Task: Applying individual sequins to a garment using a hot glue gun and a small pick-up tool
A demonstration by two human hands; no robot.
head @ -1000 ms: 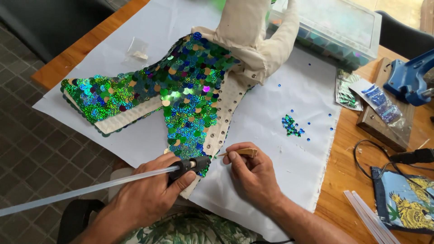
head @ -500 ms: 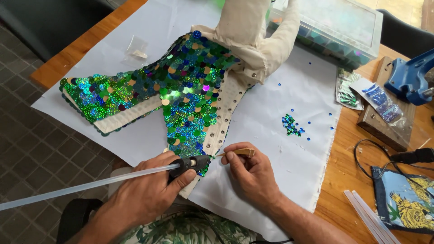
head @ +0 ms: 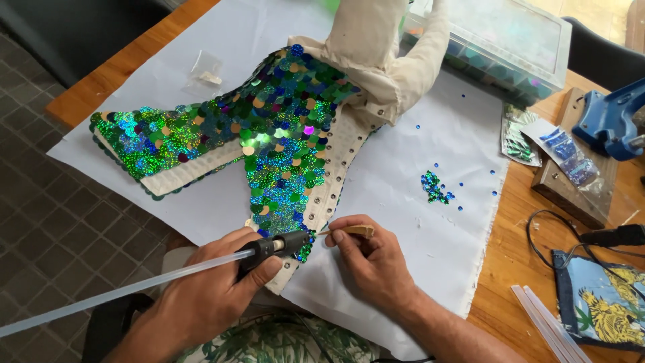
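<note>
White cloth point(head: 416, 195) covers the wooden table. Nearest, the left hand point(head: 208, 296) grips a glue gun point(head: 275, 245), the right hand point(head: 373, 259) pinches a small stick point(head: 353, 231) at the sequinned boot point(head: 282, 141)'s near edge. Gluing sequins seems underway; placing one likely needs steady pressing.

A wooden table with a warm orange-brown top point(head: 537, 215) carries everything. A large white sheet of fabric point(head: 403, 181) covers most of it, frayed along its right edge. Directly on the bare wood to the right lie a small wooden block point(head: 568, 191), a black cable point(head: 547, 245), a bundle of clear glue sticks point(head: 544, 329), a blue patterned cloth pouch point(head: 601, 306) and, at the far end, a clear plastic compartment box point(head: 510, 47).
</note>
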